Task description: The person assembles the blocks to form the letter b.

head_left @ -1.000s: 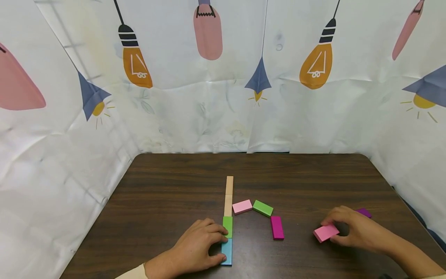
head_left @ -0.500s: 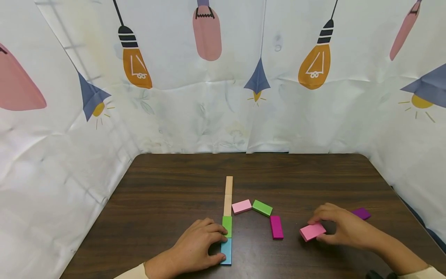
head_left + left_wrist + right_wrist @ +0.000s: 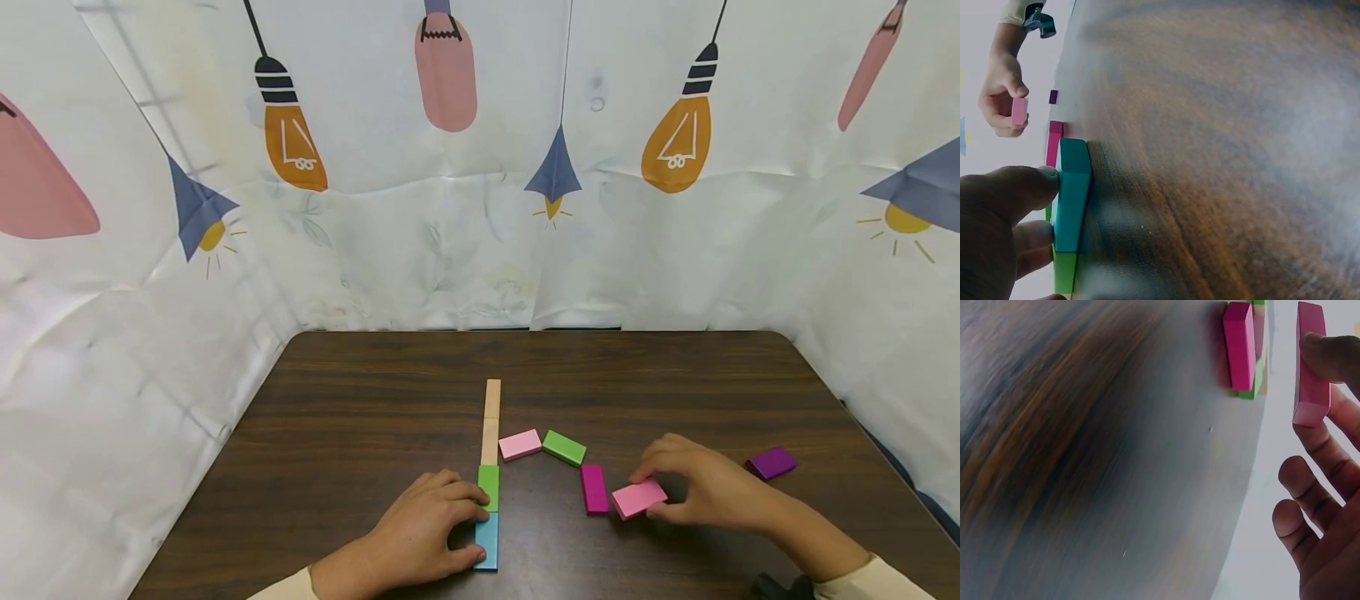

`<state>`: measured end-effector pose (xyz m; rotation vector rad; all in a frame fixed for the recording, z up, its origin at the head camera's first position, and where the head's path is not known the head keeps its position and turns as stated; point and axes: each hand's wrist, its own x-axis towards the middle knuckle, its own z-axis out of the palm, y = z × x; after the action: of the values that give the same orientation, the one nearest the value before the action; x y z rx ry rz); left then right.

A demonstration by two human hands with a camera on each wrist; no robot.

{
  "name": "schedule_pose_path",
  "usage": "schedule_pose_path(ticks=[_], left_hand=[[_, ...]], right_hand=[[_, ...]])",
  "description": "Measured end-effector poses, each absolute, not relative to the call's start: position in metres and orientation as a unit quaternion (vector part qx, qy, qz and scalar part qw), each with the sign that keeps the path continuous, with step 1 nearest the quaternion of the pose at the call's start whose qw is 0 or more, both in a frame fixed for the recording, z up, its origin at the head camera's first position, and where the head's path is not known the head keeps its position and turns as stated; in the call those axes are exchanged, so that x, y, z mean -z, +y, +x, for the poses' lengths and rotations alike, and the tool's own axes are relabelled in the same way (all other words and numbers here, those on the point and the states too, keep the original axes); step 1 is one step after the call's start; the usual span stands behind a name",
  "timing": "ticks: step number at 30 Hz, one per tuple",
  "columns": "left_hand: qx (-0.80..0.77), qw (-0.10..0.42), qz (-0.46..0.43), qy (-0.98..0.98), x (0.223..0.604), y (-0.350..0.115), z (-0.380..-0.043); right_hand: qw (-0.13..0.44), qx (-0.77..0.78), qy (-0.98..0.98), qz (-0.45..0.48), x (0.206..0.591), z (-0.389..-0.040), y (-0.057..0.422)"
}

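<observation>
With thumb and fingers, my right hand [image 3: 701,483] pinches a pink block [image 3: 639,497], held just right of a magenta block [image 3: 595,489]. The right wrist view shows the thumb on one face of the pink block [image 3: 1313,375], with fingertips behind it. My left hand [image 3: 420,529] rests its fingertips and thumb on a blue block [image 3: 487,542] and a green block [image 3: 489,486] in a straight row. Two plain wood blocks [image 3: 491,421] extend that row away from me. A second pink block [image 3: 521,445] and a second green block [image 3: 564,447] bend from the row toward the magenta one.
A purple block [image 3: 772,462] lies apart on the right side of the dark wooden table [image 3: 360,400]. White printed cloth [image 3: 450,250] hangs around the back and sides. A dark device [image 3: 780,587] sits at the right wrist.
My right hand has carried the pink block leftward, close to the magenta block, uncovering more of the purple one. My left hand stays where it was on the row.
</observation>
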<state>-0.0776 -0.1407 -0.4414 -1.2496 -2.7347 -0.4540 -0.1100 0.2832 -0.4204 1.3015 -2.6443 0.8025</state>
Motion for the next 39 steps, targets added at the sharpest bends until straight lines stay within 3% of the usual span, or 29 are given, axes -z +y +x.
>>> schedule_pose_path(ticks=[39], left_hand=[[0.149,0.061,-0.414,-0.896,0.440,-0.141,-0.079]], right_hand=[[0.081,-0.255,-0.833,0.485,0.431,-0.118,0.218]])
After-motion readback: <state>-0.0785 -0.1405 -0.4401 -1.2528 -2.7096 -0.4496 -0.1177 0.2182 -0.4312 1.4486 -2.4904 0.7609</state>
